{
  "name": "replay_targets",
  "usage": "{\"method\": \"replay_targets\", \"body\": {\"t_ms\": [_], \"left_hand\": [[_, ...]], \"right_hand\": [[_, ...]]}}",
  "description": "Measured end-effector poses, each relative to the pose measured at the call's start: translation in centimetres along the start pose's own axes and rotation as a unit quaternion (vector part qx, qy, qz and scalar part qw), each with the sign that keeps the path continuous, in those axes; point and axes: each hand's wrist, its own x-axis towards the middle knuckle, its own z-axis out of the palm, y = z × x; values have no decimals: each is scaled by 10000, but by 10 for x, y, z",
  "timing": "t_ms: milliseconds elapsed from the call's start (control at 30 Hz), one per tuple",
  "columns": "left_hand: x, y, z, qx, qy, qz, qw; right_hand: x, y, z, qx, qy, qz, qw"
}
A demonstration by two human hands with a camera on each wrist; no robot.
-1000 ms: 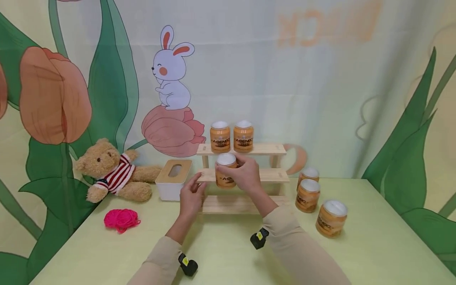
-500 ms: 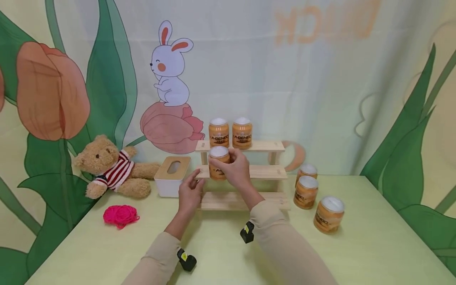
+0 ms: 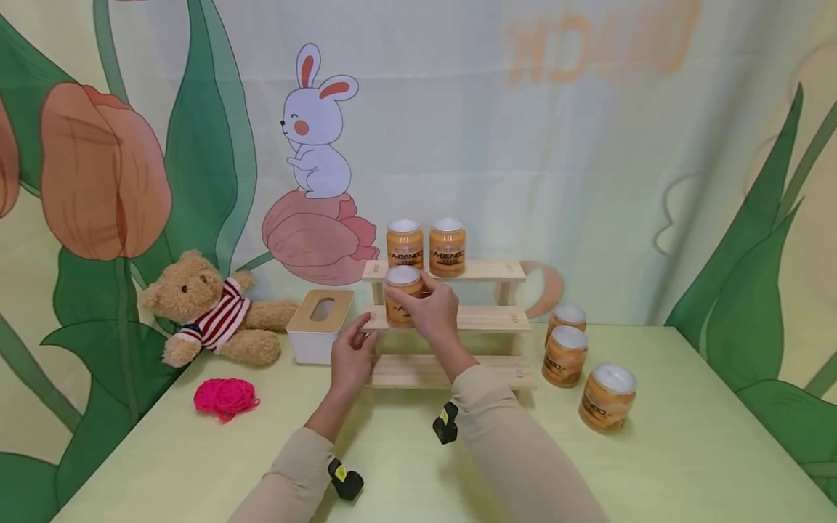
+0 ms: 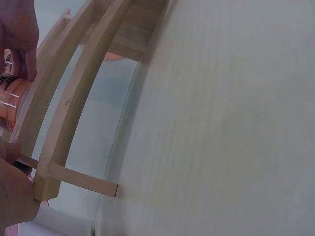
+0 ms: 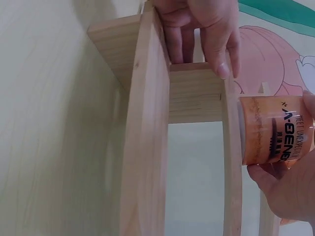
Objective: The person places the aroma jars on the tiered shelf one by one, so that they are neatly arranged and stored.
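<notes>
My right hand (image 3: 437, 312) grips an orange jar (image 3: 397, 314) with a white lid, thumb on one side and fingers on the other. The jar is upright at the left part of the middle tier of a three-tier wooden display rack (image 3: 493, 318). In the right wrist view the base of the held jar (image 5: 270, 130) is right at the tier's board. At the rack's left end my left hand (image 3: 352, 357) holds the end of the middle tier, its fingertips (image 5: 223, 71) at the board's edge. Two more jars, a left jar (image 3: 405, 240) and a right jar (image 3: 447, 248), stand on the top tier.
Right of the rack stand three jars: a back one (image 3: 567, 315), a middle one (image 3: 564, 356) and a front one (image 3: 607, 399). To the left are a tissue box (image 3: 312, 345) with a wooden lid, a teddy bear (image 3: 216, 319) and pink yarn (image 3: 225, 398).
My right hand has carried the jar left and slightly up onto the left part of the middle tier; over the last half second it barely moves. My left hand stays at the rack's end.
</notes>
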Motion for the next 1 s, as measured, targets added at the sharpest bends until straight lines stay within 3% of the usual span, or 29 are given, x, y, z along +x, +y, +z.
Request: {"method": "replay_targets", "body": {"t_ms": [433, 733, 1000], "left_hand": [[-2, -1, 0, 311, 23, 149, 9994], [-1, -2, 2, 237, 47, 100, 9997], [0, -1, 0, 223, 73, 41, 9997]], "right_hand": [[-2, 1, 0, -224, 157, -87, 9996], [-2, 6, -5, -397, 453, -237, 9979], [-4, 13, -6, -274, 484, -256, 9981]]}}
